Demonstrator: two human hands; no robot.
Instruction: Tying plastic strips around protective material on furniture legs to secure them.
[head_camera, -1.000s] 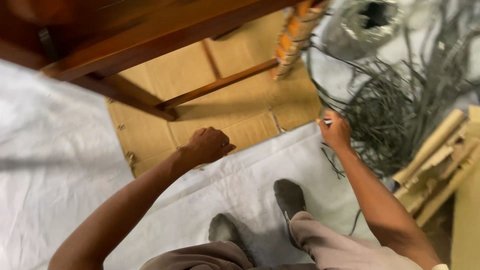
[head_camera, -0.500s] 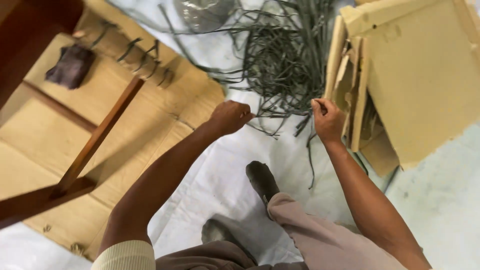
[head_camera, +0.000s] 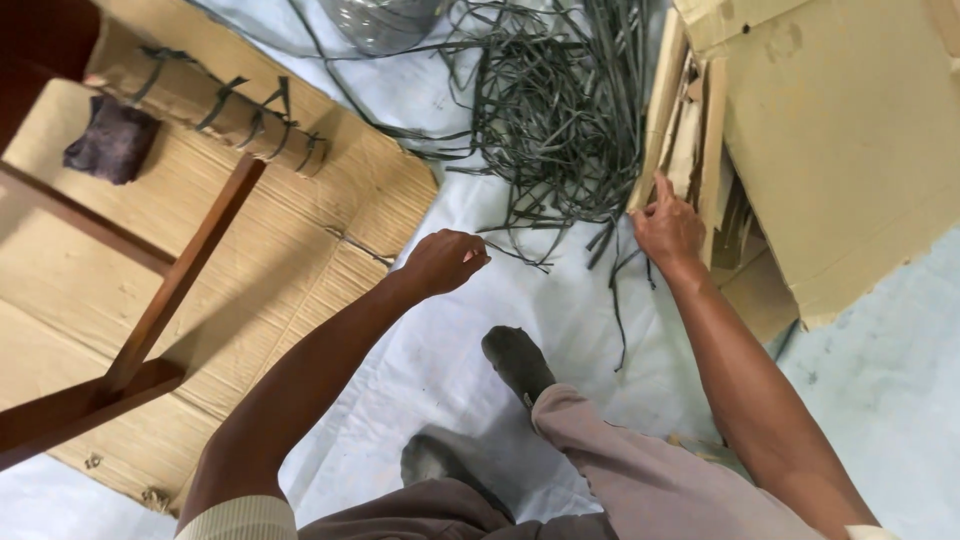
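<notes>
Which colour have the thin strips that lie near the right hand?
Dark grey-green strips, seen in the head view.

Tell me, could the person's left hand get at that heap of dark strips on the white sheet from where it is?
Probably yes. The left hand hangs closed just beside the heap of dark strips, with only bare white sheet between them and loose strip ends lying close to its knuckles. Nothing stands in the way.

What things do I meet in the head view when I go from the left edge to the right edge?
Dark cloth → wooden frame → left hand → pile of dark strips → right hand → cardboard box.
</notes>
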